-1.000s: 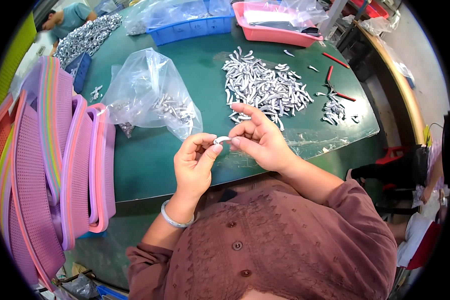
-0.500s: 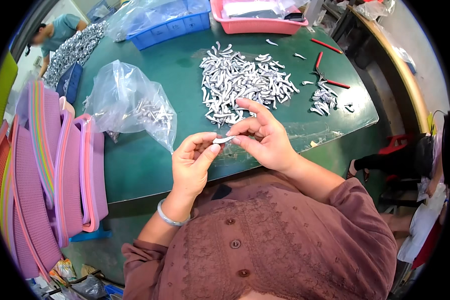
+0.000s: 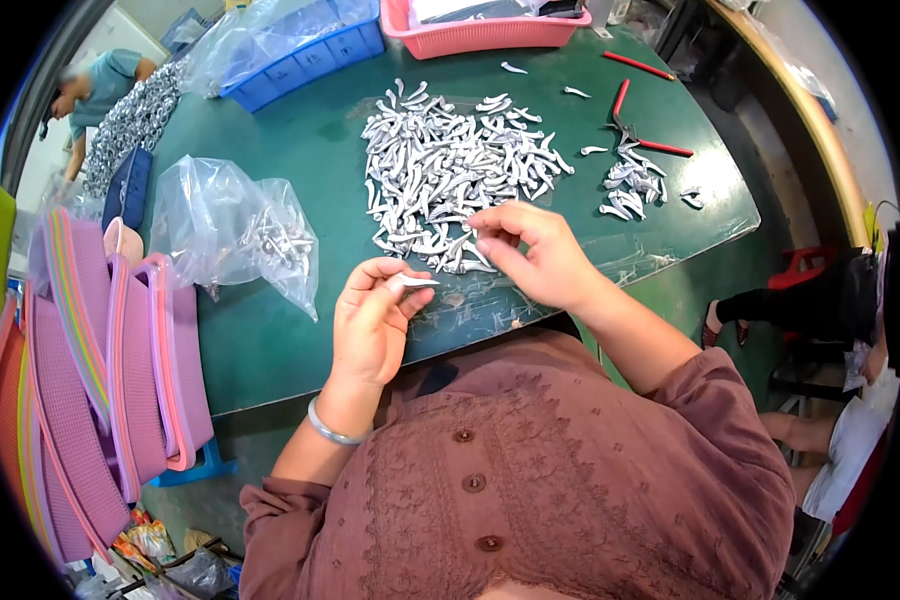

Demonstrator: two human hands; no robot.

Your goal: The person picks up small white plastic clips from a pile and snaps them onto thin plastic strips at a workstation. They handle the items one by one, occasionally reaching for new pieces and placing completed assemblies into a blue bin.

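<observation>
My left hand pinches a small curved silver piece with a pointed end between thumb and fingertips, just in front of the table pile. My right hand is at the near right edge of the pile of many similar curved silver pieces. Its fingers are bent, with thumb and index tip a little apart over the pieces, and no piece shows between them. Red-handled pliers lie spread to the right of the pile, by a smaller group of pieces.
Left of the pile sits a clear plastic bag with metal parts. A blue bin and a pink basket stand at the far edge. Purple woven baskets crowd the left side. A person works beside a metal heap.
The hands have parted. My right hand has let go of the silver piece and moved right to the pile's edge, while my left keeps the piece. The view has shifted slightly.
</observation>
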